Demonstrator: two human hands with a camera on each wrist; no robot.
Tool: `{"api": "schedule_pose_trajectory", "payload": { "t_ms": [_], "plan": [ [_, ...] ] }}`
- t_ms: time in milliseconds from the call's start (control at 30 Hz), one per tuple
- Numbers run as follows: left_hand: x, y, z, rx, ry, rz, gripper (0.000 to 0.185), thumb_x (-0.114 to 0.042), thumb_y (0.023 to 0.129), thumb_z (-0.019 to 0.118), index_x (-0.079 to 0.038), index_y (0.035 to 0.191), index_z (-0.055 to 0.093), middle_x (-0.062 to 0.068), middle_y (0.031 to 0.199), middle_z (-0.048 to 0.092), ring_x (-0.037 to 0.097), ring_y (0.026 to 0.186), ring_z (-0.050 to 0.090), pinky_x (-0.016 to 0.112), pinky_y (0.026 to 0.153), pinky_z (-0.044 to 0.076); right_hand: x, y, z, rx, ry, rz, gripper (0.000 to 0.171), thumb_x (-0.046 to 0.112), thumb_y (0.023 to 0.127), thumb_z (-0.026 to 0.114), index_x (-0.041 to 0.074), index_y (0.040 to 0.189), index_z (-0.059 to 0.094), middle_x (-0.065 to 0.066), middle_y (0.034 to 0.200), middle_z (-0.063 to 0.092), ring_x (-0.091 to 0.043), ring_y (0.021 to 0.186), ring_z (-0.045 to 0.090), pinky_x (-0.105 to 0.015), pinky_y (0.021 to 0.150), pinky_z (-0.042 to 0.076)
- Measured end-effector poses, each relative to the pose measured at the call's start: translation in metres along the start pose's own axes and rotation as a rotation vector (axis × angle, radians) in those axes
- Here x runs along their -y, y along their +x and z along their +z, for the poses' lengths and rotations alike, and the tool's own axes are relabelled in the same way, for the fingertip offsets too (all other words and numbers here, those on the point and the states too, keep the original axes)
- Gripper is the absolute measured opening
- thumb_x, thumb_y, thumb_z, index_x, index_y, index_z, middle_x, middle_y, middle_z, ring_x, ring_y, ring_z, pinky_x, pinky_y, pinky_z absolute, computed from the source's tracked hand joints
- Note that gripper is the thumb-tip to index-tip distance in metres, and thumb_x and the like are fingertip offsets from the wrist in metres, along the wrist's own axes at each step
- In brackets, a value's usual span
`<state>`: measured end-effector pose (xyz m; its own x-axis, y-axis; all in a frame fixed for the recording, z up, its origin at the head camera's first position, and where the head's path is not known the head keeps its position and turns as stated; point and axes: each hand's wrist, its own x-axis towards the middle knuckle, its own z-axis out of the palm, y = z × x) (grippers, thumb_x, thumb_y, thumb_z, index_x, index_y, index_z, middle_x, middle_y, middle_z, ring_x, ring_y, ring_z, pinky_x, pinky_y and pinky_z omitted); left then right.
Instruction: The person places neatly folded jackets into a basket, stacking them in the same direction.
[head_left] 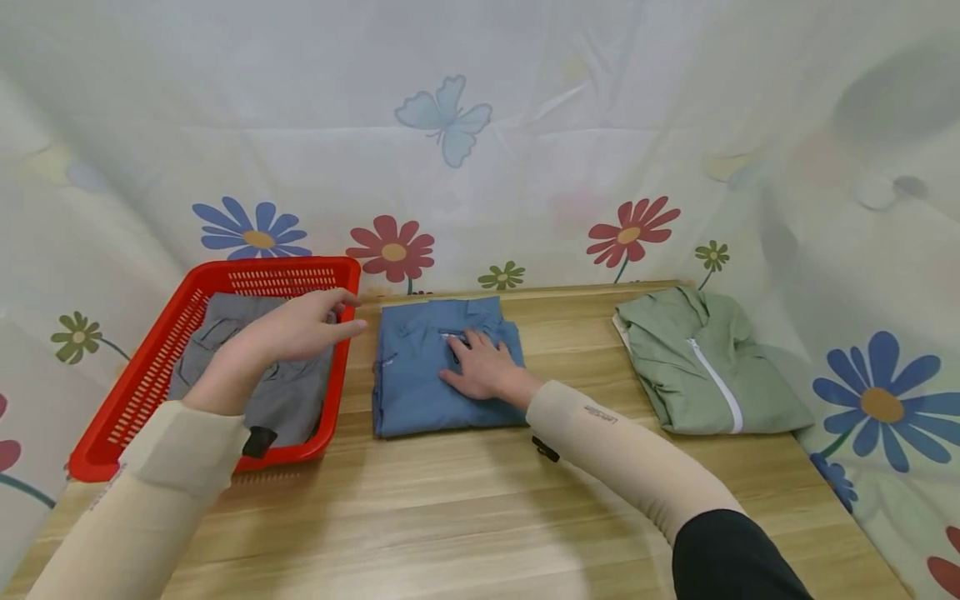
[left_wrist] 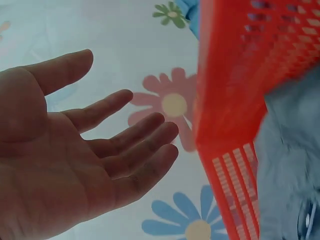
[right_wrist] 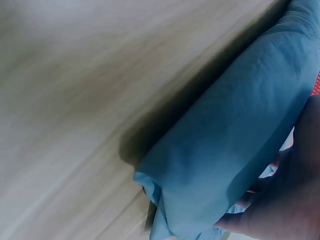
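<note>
A folded blue garment lies on the wooden table, roughly square, with a small zip near its middle. My right hand rests on its top with fingers spread; the right wrist view shows the garment's rounded folded edge beside that hand. My left hand hovers over the right side of a red plastic basket, fingers loosely extended and holding nothing. In the left wrist view its palm and fingers stand apart from the basket wall. Inside the basket lies a folded grey garment, partly hidden by my left arm.
A folded green garment with a white zip lies at the table's right. The wooden tabletop extends toward me. A white curtain with printed flowers hangs behind the table and along both sides.
</note>
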<state>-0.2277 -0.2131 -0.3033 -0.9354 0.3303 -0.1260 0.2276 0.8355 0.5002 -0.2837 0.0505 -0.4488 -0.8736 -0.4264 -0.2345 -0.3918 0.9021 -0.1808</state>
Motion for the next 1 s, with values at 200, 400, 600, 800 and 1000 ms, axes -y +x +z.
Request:
{"api": "schedule_pose_trajectory", "payload": {
  "t_ms": [200,400,600,800,1000],
  "plan": [
    [-0.016,0.007,0.012,0.0,-0.071,0.016,0.057,-0.033,0.102,0.063,-0.002,0.148,0.048,0.026,0.141,0.052,0.044,0.126,0.05,0.06,0.095,0.051,-0.007,-0.008,0.0,-0.014,0.002,-0.003,0.071,0.058,0.106,0.044,0.023,0.165,0.024,-0.013,0.168,0.021,-0.032,0.154,0.018,-0.062,0.118,0.023],
    [-0.028,0.012,0.028,0.008,-0.144,0.039,0.056,-0.035,0.104,0.061,-0.002,0.148,0.049,0.027,0.143,0.05,0.044,0.127,0.05,0.06,0.1,0.048,-0.012,-0.014,0.001,-0.006,-0.002,0.015,0.071,0.057,0.106,0.043,0.023,0.165,0.024,-0.012,0.168,0.021,-0.032,0.154,0.018,-0.062,0.118,0.022],
    [-0.032,0.018,0.043,0.021,-0.169,0.026,0.057,-0.034,0.104,0.06,-0.002,0.149,0.047,0.027,0.144,0.049,0.043,0.125,0.051,0.057,0.098,0.05,-0.019,-0.018,0.002,-0.018,0.007,0.014,0.072,0.058,0.106,0.044,0.022,0.165,0.025,-0.013,0.167,0.023,-0.033,0.153,0.02,-0.063,0.117,0.023],
    [-0.036,0.023,0.057,0.023,-0.175,-0.006,0.06,-0.037,0.105,0.058,-0.001,0.152,0.044,0.027,0.148,0.047,0.042,0.129,0.05,0.057,0.103,0.047,-0.025,-0.024,0.0,-0.023,0.019,0.017,0.071,0.056,0.105,0.046,0.021,0.164,0.028,-0.013,0.167,0.024,-0.033,0.153,0.021,-0.063,0.117,0.024],
    [-0.04,0.029,0.074,0.012,-0.222,-0.036,0.061,-0.035,0.104,0.06,0.0,0.151,0.043,0.027,0.149,0.046,0.043,0.134,0.046,0.057,0.105,0.046,-0.028,-0.029,0.0,-0.016,0.045,0.004,0.07,0.055,0.106,0.047,0.019,0.164,0.028,-0.015,0.167,0.023,-0.034,0.153,0.02,-0.064,0.117,0.023]
  ]
}}
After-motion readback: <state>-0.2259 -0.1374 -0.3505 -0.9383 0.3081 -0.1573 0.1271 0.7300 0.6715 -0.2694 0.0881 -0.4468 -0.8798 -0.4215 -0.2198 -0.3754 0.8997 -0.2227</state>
